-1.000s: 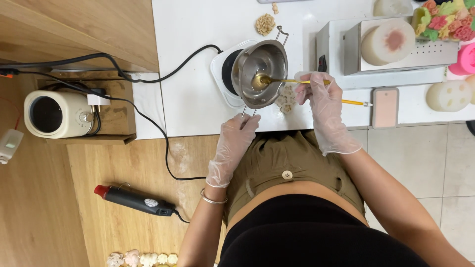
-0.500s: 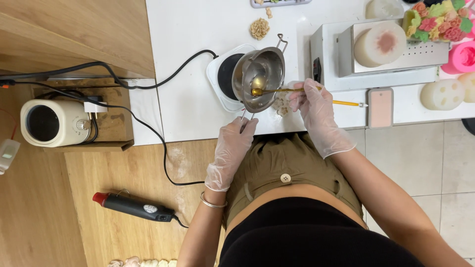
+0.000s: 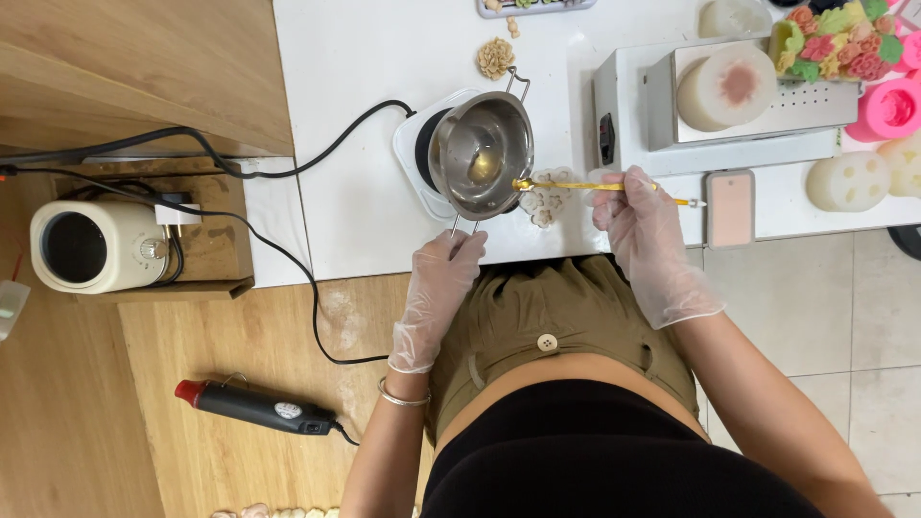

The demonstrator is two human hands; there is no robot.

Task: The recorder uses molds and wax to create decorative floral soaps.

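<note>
The left hand (image 3: 444, 278), in a clear glove, has its grip closed on the wire handle of a small metal pot (image 3: 482, 153), held tilted above the white table (image 3: 365, 144) and partly over a white hot plate (image 3: 414, 153). The right hand (image 3: 641, 223), also gloved, pinches a thin yellow spoon (image 3: 595, 187), whose bowl sits at the pot's rim, just over a pale flower-shaped mould (image 3: 545, 200) lying on the table. Right of it lies a pink phone (image 3: 729, 207). On the wooden floor rests a black heat gun (image 3: 257, 407).
</note>
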